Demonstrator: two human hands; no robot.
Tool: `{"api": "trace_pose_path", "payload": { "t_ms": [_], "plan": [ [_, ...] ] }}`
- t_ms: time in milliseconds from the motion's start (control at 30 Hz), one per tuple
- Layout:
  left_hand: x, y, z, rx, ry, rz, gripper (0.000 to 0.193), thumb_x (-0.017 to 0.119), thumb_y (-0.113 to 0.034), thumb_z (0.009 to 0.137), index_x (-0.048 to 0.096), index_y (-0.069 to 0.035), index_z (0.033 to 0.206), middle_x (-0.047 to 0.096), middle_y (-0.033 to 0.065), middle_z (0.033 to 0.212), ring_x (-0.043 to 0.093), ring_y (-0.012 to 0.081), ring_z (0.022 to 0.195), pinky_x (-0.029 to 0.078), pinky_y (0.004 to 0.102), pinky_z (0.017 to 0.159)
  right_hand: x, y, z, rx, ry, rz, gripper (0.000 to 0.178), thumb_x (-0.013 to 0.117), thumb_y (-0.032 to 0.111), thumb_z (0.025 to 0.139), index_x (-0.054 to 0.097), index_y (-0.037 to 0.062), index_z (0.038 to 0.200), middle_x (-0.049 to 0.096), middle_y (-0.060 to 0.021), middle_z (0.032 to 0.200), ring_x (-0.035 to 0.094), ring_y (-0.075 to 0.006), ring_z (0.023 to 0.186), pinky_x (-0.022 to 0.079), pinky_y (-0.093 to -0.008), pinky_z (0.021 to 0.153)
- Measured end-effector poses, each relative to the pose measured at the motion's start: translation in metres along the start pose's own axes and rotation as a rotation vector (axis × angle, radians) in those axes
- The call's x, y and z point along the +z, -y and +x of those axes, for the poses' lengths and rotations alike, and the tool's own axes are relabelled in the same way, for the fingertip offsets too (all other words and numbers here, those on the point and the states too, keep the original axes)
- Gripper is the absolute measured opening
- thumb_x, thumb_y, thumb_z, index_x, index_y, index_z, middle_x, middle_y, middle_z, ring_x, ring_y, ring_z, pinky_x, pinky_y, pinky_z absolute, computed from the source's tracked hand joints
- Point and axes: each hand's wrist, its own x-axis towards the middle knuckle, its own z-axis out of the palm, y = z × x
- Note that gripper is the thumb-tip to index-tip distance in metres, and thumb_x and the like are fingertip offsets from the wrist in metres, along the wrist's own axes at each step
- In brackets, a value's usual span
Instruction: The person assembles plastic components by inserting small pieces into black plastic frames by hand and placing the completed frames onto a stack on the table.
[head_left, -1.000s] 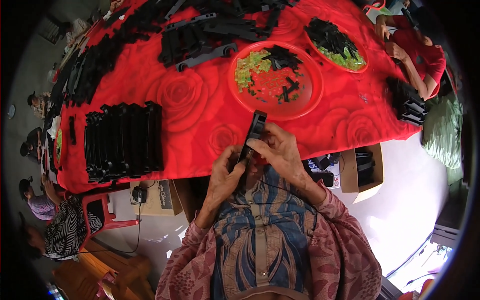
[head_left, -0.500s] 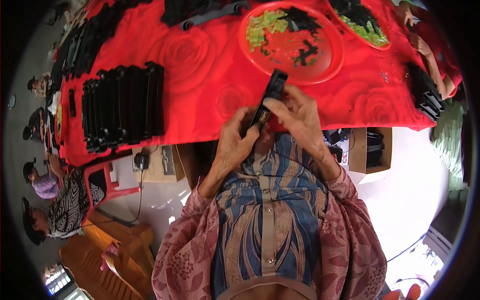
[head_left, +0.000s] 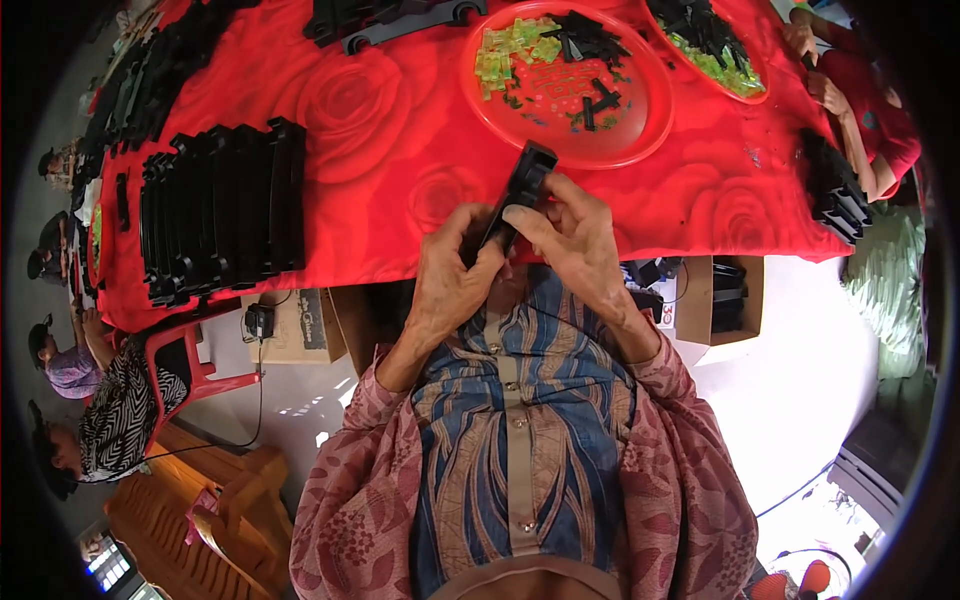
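Note:
Both my hands hold one long black plastic part [head_left: 527,172] in front of my chest, just over the table's near edge. It is tilted, its far end pointing up and slightly right. My left hand [head_left: 450,270] is closed round its lower end, which the fingers hide. Higher up, my right hand [head_left: 578,238] grips it, the thumb pressed on its upper face. Beyond the part lies a round red tray [head_left: 652,110] with yellow-green translucent pieces [head_left: 494,68], small black strips [head_left: 592,42] and tiny scraps.
Similar black parts [head_left: 225,215] stand in a row at left on the red tablecloth [head_left: 350,180]. More black parts [head_left: 415,25] lie at the far edge. A second red tray [head_left: 750,97] and another person's hands [head_left: 825,95] are at right. Under the table stands a cardboard box [head_left: 745,330].
The black part has turned a little, and its lower end is now covered by my fingers. Both hands keep their grip. The whole view has shifted slightly.

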Motion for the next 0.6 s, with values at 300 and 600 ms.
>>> {"api": "trace_pose_path", "payload": {
  "t_ms": [300, 600],
  "plan": [
    [-0.011, 0.001, -0.001, -0.110, 0.103, -0.060, 0.022, 0.055, -0.006, 0.093, 0.055, 0.004, 0.113, 0.064, 0.0069, 0.087, 0.061, 0.0107, 0.073, 0.050, 0.0239, 0.067, -0.002, 0.013, -0.001, 0.165, 0.035, 0.057, 0.029, 0.072, 0.010, 0.087, 0.060, -0.0025, 0.109, 0.064, -0.0018, 0.074, 0.055, -0.0039, 0.061, 0.040, -0.0201, 0.050],
    [-0.018, 0.005, -0.004, -0.249, 0.212, -0.469, 0.046, 0.045, -0.034, 0.102, 0.047, 0.002, 0.131, 0.062, 0.0101, 0.098, 0.060, 0.0141, 0.076, 0.050, 0.0258, 0.069, 0.000, 0.016, 0.006, 0.172, -0.096, 0.081, 0.032, 0.069, 0.013, 0.089, 0.058, -0.0038, 0.115, 0.063, -0.0040, 0.084, 0.053, -0.0060, 0.063, 0.041, -0.0199, 0.052]
  ]
}}
